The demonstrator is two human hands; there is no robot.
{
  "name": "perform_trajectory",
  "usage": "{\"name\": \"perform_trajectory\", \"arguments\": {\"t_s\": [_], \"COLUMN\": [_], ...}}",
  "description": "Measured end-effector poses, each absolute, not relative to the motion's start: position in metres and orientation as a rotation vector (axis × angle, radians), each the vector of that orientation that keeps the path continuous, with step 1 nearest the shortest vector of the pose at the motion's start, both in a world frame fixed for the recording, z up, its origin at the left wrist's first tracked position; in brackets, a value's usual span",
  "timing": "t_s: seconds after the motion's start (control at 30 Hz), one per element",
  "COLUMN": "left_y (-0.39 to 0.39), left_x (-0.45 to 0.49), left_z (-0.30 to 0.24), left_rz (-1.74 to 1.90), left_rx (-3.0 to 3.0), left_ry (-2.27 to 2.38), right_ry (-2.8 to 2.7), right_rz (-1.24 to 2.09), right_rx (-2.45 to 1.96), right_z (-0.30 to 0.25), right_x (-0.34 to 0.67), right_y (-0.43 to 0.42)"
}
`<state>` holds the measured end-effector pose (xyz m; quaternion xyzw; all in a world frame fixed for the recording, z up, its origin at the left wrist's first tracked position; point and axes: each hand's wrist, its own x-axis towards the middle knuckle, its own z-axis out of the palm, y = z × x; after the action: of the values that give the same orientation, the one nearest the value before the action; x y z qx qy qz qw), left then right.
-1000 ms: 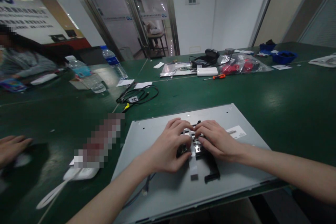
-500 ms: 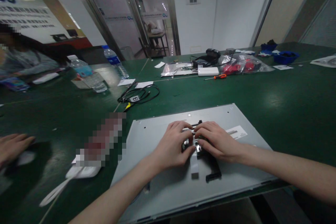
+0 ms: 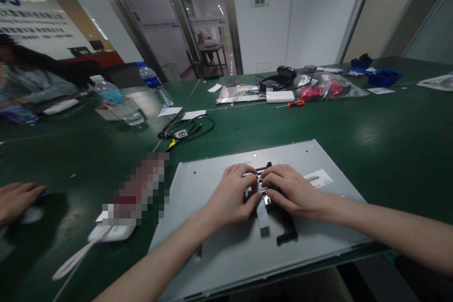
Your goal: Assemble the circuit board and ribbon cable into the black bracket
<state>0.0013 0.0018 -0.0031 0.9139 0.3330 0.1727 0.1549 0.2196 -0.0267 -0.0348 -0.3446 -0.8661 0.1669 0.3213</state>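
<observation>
Fingers of the left hand (image 3: pixel 234 194) and right hand (image 3: pixel 292 189) curl, slightly spread, over the black part (image 3: pixel 287 224) at lower centre of the frame; whether they grip it I cannot tell; a pale strip (image 3: pixel 262 219) extends below the left thumb; beneath lies the grey panel (image 3: pixel 226 255), its white label (image 3: pixel 320 178) beyond the right hand; farther out, left of centre, sits a coiled black cable (image 3: pixel 189 138).
</observation>
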Motion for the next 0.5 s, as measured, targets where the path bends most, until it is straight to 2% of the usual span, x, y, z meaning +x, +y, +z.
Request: {"name": "perform_trajectory", "arguments": {"t_s": [0.5], "left_y": [0.0051], "left_x": [-0.0019], "left_z": [0.0024], "left_rz": [0.66], "left_rx": [2.6], "left_ry": [0.986], "right_ry": [-2.284], "right_rz": [0.422], "right_rx": [-0.89], "right_z": [-0.0334], "right_x": [0.2199], "right_y": [-0.0271]}}
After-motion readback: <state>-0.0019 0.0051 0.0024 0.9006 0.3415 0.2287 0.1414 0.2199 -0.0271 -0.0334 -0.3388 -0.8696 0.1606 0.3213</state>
